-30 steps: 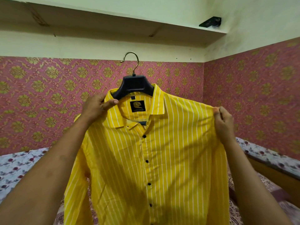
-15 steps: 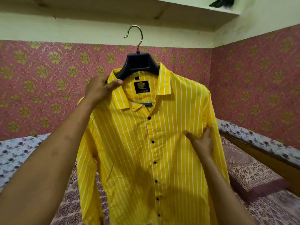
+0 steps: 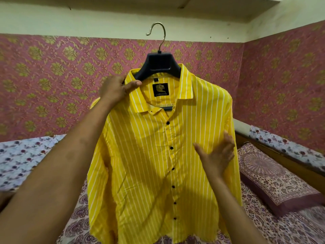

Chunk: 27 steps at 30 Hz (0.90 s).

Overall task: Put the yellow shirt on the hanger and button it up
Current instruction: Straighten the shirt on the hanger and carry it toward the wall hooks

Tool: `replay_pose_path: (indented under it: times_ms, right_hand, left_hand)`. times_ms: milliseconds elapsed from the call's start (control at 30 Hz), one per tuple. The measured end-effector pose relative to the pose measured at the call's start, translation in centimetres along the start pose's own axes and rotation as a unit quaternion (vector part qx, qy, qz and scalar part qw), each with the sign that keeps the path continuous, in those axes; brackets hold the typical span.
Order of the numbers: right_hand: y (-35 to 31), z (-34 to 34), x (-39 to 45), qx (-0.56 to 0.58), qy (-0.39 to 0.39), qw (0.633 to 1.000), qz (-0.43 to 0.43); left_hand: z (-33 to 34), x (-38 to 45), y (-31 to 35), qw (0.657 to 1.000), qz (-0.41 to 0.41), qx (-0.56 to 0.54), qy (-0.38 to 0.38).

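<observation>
Head camera faces forward (close, slightly upward).

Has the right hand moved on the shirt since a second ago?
Yes. The right hand has dropped from the shoulder seam down to the chest of the yellow shirt, level with the second visible button.

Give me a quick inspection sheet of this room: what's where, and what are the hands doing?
Surface: bed with patterned purple sheet, below the shirt.
Job's things: yellow shirt hangs on the black hanger; placket buttons look fastened, collar open.
Clutter: pillow on the bed at right.
Hands: left hand grips the collar and hanger shoulder; right hand lies on the shirt front, fingers straight.
Cables: nothing seen.
Surroundings: pink floral wallpaper, shelf above.
</observation>
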State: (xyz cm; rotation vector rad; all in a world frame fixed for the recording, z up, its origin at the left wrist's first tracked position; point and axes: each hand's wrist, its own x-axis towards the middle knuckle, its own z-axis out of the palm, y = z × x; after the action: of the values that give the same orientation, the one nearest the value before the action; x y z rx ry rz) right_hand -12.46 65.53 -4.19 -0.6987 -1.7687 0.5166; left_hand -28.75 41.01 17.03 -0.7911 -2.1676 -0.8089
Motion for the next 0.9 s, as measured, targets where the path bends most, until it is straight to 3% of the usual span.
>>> replay_pose_path:
  times_ms: [67,133,233,333,567,633,700,767,800,900]
  right_hand:
    - [-2.1,0.8,-1.3,-0.013,0.063,0.990,-0.121]
    - [-4.1,2.0,-2.1,-0.002,-0.017,0.991,-0.136]
    - [-6.1,3.6,-2.6,-0.071,-0.184,0.979,-0.050]
    - [-6.6,4.3,-2.0,-0.106,-0.222,0.969,-0.037]
    - [-8.9,3.5,-2.7,-0.181,-0.294,0.919,-0.190]
    - [-9.2,2.5,-2.3,-0.157,-0.254,0.935,-0.193]
    - [-9.2,1.4,-1.1,-0.087,-0.123,0.962,-0.228]
    - [-9.3,0.4,0.9,0.003,0.045,0.949,-0.313]
    - [-9.6,-0.2,2.1,0.033,0.091,0.935,-0.340]
    - [-10.6,-2.1,5.8,0.073,0.161,0.944,-0.277]
  left_hand:
    - [0.0,0.0,0.6,1.000,-0.008,0.001,0.000]
    - [0.1,0.1,1.3,1.000,-0.005,-0.004,-0.005]
    - [0.0,0.2,1.9,1.000,0.009,-0.015,-0.011]
    - [-0.3,0.5,1.8,0.999,0.017,-0.034,-0.012]
    - [-0.8,-0.1,2.0,0.999,0.033,0.000,-0.012]
    - [-0.7,-0.2,1.6,0.999,0.035,0.009,-0.022]
    - [-0.3,-0.1,0.9,0.999,0.033,-0.001,-0.029]
    - [-0.1,0.1,0.3,0.999,0.027,-0.002,-0.032]
    - [0.0,0.1,0.1,0.999,0.023,-0.007,-0.034]
    - [0.1,0.0,0.1,0.998,0.027,-0.016,-0.051]
